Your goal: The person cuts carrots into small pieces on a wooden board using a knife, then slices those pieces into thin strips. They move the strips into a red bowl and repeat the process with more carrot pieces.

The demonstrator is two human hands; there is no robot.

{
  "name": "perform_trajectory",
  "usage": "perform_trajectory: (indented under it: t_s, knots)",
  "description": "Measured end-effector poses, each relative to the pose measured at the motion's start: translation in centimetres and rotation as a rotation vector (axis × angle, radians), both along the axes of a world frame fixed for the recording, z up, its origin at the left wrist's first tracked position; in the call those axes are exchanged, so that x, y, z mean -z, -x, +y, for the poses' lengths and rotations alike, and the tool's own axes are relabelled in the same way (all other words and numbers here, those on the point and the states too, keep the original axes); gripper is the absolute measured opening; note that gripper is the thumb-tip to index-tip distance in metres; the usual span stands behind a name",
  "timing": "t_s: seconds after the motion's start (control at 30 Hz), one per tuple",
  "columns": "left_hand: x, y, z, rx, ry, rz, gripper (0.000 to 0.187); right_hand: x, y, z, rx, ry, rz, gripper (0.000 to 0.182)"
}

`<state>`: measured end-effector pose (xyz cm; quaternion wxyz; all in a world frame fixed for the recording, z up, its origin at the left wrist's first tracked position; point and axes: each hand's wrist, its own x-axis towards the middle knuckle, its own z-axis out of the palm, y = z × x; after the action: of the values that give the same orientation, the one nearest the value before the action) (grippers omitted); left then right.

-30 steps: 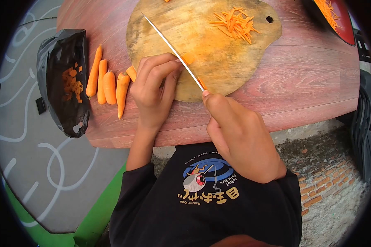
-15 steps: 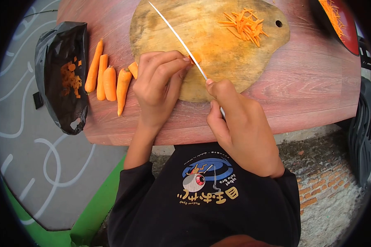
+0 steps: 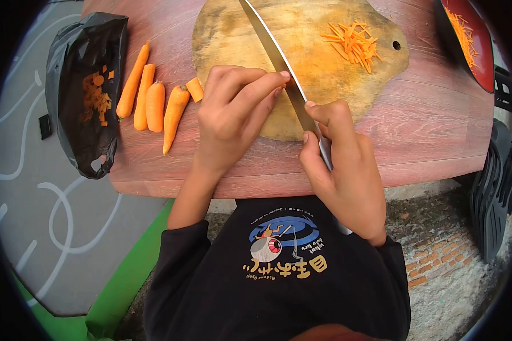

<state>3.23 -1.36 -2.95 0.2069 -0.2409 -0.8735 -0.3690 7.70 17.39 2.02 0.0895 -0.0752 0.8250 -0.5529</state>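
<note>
My right hand [image 3: 347,159] is wrapped round the handle of a long knife [image 3: 279,59], whose blade slants up and left across the round wooden board [image 3: 227,34]. At the blade, the bent fingers of my left hand [image 3: 236,111] pinch a small piece of carrot [image 3: 284,85], mostly hidden by the fingertips. A pile of thin carrot strips [image 3: 355,45] lies on the board's right part. Left of my left hand, a short carrot chunk [image 3: 194,89] and several whole or cut carrots [image 3: 155,106] rest on the table.
A black plastic bag [image 3: 62,85] with carrot scraps lies at the table's left edge. At the upper right is a red bowl [image 3: 482,62] with more strips. The reddish wooden table [image 3: 426,131] ends before my body; a dark chair [image 3: 489,199] stands at right.
The knife blade has tilted, so its broad side now shows. Both hands sit slightly further right in view, and less of the carrot piece shows. The whole view has shifted a little.
</note>
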Motion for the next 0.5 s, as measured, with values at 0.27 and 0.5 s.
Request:
perform_trajectory:
  t_s: [0.27, 0.5]
  knots:
    - [-0.03, 0.02, 0.09, -0.021, 0.006, 0.016, 0.030, -0.68, 0.11, -0.09, -0.001, -0.002, -0.050, 0.032]
    - [-0.08, 0.00, 0.12, -0.013, 0.001, 0.034, 0.030, 0.22, 0.15, -0.09, 0.007, 0.014, 0.008, 0.031]
